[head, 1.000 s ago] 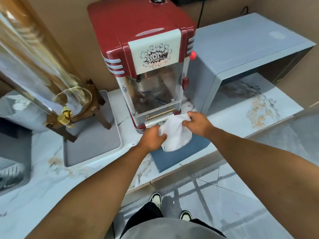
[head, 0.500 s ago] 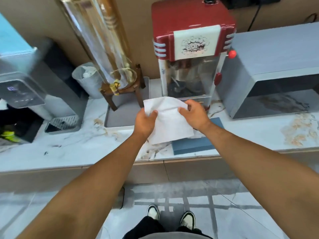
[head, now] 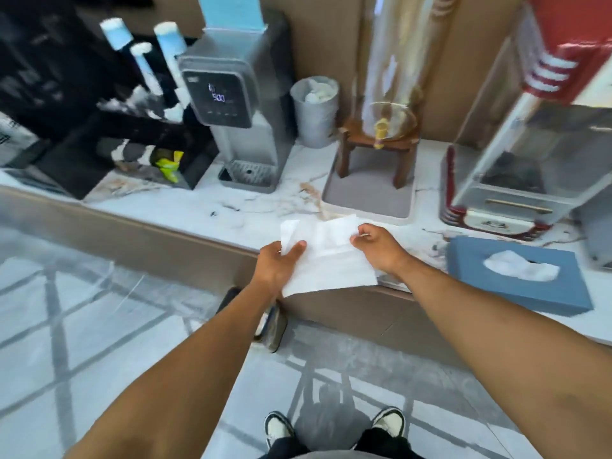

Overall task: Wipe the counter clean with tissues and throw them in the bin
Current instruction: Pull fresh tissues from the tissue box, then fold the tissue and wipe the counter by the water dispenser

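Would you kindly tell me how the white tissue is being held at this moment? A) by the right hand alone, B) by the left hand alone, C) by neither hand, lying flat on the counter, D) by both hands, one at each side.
D: the left hand and the right hand each pinch a side of the tissue, spread between them above the counter edge.

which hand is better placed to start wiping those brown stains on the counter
Left. The left hand grips the tissue on the side nearer the brown stains; the right hand sits farther right, toward the tissue box.
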A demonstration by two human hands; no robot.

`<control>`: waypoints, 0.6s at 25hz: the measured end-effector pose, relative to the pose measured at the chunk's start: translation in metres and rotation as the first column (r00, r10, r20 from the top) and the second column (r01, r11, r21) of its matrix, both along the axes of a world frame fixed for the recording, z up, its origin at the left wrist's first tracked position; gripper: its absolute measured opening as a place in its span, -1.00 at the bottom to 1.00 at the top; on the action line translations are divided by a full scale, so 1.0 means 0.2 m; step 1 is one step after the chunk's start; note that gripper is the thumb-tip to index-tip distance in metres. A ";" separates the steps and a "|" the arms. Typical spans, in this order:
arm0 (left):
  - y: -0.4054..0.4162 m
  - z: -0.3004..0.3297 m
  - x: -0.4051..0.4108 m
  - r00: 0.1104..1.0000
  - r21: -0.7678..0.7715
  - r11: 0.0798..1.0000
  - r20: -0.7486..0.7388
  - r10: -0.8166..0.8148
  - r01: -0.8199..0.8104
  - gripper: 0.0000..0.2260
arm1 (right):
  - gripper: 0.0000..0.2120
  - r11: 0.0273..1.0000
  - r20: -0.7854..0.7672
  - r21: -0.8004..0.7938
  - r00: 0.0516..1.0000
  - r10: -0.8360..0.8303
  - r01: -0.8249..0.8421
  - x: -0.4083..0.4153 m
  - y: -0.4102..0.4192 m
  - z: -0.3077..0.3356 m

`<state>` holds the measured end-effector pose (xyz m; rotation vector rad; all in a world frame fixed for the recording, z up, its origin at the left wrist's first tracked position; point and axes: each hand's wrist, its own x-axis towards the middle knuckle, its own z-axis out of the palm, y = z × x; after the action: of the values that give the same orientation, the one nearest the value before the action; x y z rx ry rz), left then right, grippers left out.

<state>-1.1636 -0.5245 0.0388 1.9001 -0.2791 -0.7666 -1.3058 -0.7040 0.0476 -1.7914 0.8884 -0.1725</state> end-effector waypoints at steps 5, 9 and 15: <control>0.52 -0.08 0.38 0.990 -0.064 0.998 -0.138 0.006 -0.015 -0.84 | -0.81 0.999 -0.035 -0.009 0.999 0.037 -0.037 0.46 0.42 -0.09; 0.76 -0.10 0.59 0.964 -0.147 0.987 -0.266 0.020 -0.061 -0.89 | -0.85 0.994 0.006 0.084 0.998 0.068 -0.068 0.67 0.64 -0.09; 0.79 -0.10 0.81 0.941 -0.134 0.984 -0.332 0.065 -0.116 -0.65 | -0.58 0.967 0.002 0.249 0.999 0.052 -0.051 0.89 0.69 -0.08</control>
<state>-1.0026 -0.3673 0.0198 1.6004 -0.0397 -0.9550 -1.1284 -0.5651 0.0308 -1.5792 0.8273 -0.0212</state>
